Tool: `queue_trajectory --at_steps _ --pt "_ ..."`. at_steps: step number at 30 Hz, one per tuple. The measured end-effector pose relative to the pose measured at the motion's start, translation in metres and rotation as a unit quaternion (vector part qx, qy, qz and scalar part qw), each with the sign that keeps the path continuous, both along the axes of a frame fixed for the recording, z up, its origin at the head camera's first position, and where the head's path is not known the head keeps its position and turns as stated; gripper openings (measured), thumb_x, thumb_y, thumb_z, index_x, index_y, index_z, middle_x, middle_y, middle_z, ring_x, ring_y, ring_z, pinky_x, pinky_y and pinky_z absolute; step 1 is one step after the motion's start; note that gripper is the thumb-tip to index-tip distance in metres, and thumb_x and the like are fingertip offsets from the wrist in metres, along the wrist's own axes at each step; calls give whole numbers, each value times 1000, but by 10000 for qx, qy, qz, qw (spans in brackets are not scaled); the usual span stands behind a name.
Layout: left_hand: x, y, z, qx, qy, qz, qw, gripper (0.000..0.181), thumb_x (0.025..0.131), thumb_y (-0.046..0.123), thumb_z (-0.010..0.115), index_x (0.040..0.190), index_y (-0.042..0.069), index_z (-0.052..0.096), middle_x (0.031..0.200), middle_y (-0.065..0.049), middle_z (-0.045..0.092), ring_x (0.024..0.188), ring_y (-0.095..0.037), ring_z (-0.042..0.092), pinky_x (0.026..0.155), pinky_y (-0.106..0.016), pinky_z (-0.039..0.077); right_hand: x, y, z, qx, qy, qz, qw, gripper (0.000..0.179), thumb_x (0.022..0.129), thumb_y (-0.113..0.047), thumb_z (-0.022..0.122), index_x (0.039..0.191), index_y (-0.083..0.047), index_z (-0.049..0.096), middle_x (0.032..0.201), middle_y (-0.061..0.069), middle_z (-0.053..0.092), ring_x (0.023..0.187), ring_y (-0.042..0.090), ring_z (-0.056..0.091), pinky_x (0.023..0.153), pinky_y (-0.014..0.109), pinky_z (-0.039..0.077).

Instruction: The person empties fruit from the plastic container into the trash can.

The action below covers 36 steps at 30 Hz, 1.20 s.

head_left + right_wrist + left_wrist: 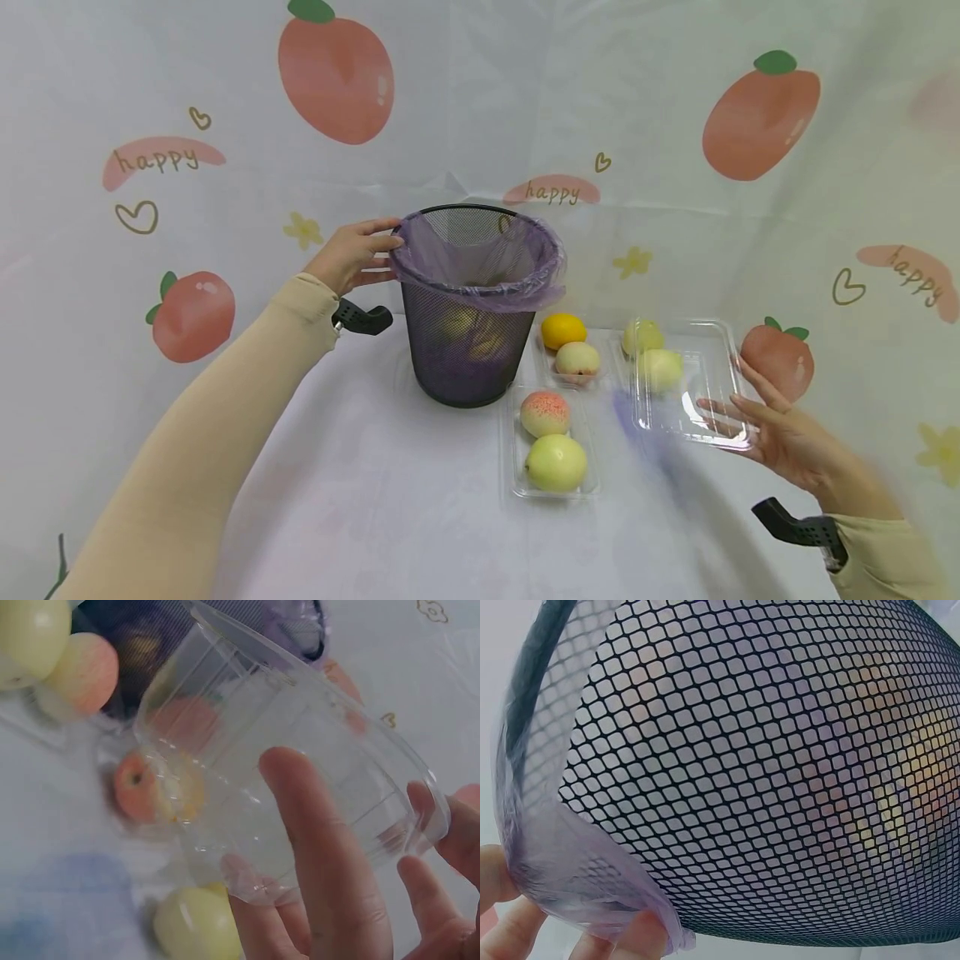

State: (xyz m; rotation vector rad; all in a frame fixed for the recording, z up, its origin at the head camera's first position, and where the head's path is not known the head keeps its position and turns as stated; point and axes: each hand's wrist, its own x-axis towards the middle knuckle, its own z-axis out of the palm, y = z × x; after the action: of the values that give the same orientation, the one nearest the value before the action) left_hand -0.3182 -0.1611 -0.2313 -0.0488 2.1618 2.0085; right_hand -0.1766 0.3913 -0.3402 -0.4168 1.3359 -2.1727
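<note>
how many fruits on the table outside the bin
6: speckled fruit and green fruit in the front tray; orange fruit and pale fruit behind them; two greenish fruits at right, seen through the clear container. The bin may hide more.

A patterned backdrop (465,92) rises at the counter's (352,492) back edge. Near that edge, a yellow-orange fruit (563,331) and a pale peach (577,359) share a clear tray; farther forward lie a red-speckled peach (545,413) and a green fruit (557,463).
</note>
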Motion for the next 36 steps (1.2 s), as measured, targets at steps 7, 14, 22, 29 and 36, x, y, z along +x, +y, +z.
queue_trajectory --at_steps 7,14,22,29,36 --pt "0 0 0 -65 16 -38 10000 54 100 18 54 151 24 35 144 -7 41 115 -21 53 104 -37 47 13 7 -20 338 -233 298 9987 63 107 -3 19 141 -52 38 131 7 61 118 28 61 98 42 50" --pt "1 -1 -1 -53 45 -47 10000 55 100 18 54 151 24 35 142 -6 42 114 -21 53 104 -37 48 16 7 -37 926 -549 340 9936 60 108 -8 23 133 -58 45 128 1 61 120 24 60 97 38 52" --pt "2 -1 -1 -23 52 -58 10000 55 100 18 55 151 23 36 141 -6 43 111 -20 55 100 -33 51 12 10 -52 1528 -616 91 9863 55 108 -13 30 128 -61 47 123 1 58 115 23 62 94 38 54" --pt "1 -1 0 -27 14 -25 10000 55 100 17 54 151 24 36 146 -8 40 113 -20 54 103 -36 48 5 12 -59 2067 -826 -305 9744 49 107 -17 38 119 -63 50 121 0 54 112 25 64 93 41 55" --pt "-1 0 0 28 -57 -18 10000 55 100 18 54 151 25 36 146 -7 41 113 -20 54 105 -37 47 5 16 -62 2414 -1013 -370 9644 45 105 -19 45 110 -63 55 117 5 60 106 27 66 89 39 56"
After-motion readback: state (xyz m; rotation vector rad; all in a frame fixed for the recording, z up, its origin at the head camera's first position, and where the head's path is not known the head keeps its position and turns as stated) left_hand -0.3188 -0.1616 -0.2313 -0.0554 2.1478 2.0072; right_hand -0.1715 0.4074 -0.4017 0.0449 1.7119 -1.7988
